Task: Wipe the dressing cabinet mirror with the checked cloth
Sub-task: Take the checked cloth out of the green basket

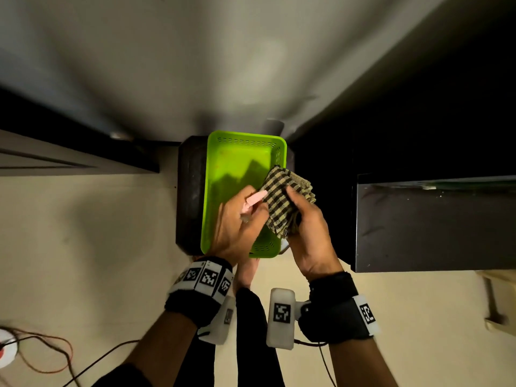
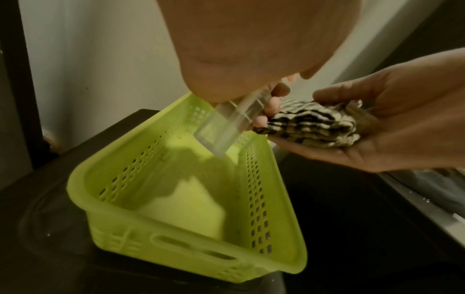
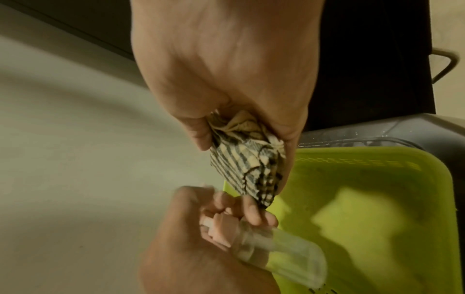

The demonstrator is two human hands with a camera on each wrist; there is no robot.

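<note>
The folded checked cloth [image 1: 282, 199] [image 2: 309, 125] [image 3: 249, 165] lies bunched in my right hand [image 1: 300, 210] [image 2: 377, 123], whose fingers and thumb curl around it. My left hand [image 1: 251, 203] [image 3: 201, 234] grips a small clear spray bottle [image 2: 226, 127] [image 3: 279, 248] with a pink nozzle [image 1: 255, 198]. The nozzle points at the cloth from a finger's width away. Both hands hover over the right side of a green perforated basket [image 1: 245, 136] [image 2: 176, 258] [image 3: 377, 159]. No mirror glass is clearly in view.
The green basket holds nothing and sits on a dark stool [image 1: 190, 191] against a pale wall [image 1: 195, 65]. A dark glossy cabinet top [image 1: 435, 222] stands close on the right. Red and black cables [image 1: 42, 353] lie on the floor at lower left.
</note>
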